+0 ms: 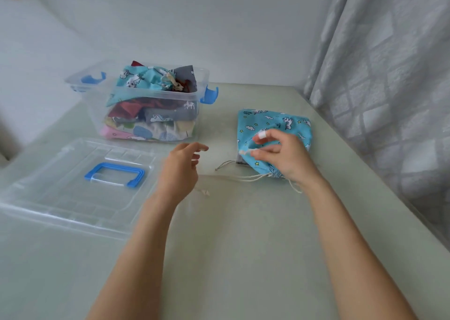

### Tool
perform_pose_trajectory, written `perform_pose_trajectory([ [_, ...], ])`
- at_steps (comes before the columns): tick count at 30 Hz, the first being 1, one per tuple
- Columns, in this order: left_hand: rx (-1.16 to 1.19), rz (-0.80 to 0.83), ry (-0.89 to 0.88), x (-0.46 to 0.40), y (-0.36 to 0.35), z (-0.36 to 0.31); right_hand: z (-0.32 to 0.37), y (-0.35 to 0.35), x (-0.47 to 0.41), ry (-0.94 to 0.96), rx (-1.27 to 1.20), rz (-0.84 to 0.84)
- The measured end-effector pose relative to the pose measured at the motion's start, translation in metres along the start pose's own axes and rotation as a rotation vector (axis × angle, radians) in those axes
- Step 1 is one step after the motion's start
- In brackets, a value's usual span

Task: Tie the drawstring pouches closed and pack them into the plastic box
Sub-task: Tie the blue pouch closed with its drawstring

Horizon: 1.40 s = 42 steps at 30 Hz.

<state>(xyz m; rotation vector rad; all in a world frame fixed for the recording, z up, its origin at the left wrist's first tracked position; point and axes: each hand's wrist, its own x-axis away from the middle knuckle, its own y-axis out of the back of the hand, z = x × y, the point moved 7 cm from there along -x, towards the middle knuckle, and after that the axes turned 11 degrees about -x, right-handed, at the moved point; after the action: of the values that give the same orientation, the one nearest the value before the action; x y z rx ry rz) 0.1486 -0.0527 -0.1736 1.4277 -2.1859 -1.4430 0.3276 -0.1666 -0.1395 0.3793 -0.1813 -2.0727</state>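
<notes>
A light-blue drawstring pouch (275,124) with a unicorn print lies flat on the table, right of centre, its gathered neck toward me. A grey pouch edge peeks out under its left side. My right hand (285,154) hovers over the pouch's near half and pinches a knotted end of the cream drawstring (243,178) between thumb and finger. Other cord strands trail left across the table. My left hand (182,168) floats above the table left of the pouch, fingers relaxed and holding nothing. The clear plastic box (155,94) with blue latches stands at the back left, piled with several pouches.
The box's clear lid (48,198) with a blue handle (114,174) lies flat at the left. A grey curtain (389,76) hangs along the table's right edge. A white wall stands behind the box. The pale green tabletop (243,246) stretches toward me.
</notes>
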Motion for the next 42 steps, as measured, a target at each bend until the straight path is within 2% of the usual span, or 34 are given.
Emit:
perform_pose_trajectory([
  [3,-0.142,-0.029,-0.032,0.002,0.011,-0.004,-0.014,-0.012,0.001,0.037,0.175,-0.047],
  [8,-0.460,0.106,-0.098,0.010,-0.010,-0.023,-0.009,-0.017,0.003,0.249,0.438,-0.066],
  [12,-0.477,0.116,-0.078,0.009,-0.018,-0.021,-0.013,-0.021,0.007,0.212,0.457,-0.055],
  [16,-0.539,0.094,-0.149,0.009,-0.027,-0.029,-0.018,-0.026,0.007,0.147,0.415,-0.048],
  [18,-0.444,0.030,-0.179,0.008,-0.022,-0.036,-0.018,-0.027,0.007,0.116,0.335,-0.032],
  [21,-0.221,-0.058,-0.232,0.011,-0.008,-0.051,-0.017,-0.026,0.008,0.035,0.088,0.030],
  [24,-0.040,-0.159,-0.273,0.016,0.005,-0.063,-0.009,-0.031,0.017,-0.015,-0.137,0.175],
  [27,-0.024,-0.246,-0.308,0.019,0.006,-0.066,-0.006,-0.033,0.021,-0.035,-0.151,0.190],
  [31,-0.131,-0.397,-0.234,0.019,0.012,-0.060,-0.004,-0.024,0.020,-0.065,-0.226,0.126],
  [33,-0.044,-0.457,-0.238,0.022,0.021,-0.063,-0.003,-0.018,0.020,-0.091,-0.292,0.097],
  [37,0.188,-0.350,-0.299,0.028,0.018,-0.078,-0.005,-0.013,0.020,-0.117,-0.396,0.073],
  [42,0.221,-0.175,-0.279,0.026,-0.001,-0.075,-0.005,-0.009,0.019,-0.109,-0.416,0.069],
])
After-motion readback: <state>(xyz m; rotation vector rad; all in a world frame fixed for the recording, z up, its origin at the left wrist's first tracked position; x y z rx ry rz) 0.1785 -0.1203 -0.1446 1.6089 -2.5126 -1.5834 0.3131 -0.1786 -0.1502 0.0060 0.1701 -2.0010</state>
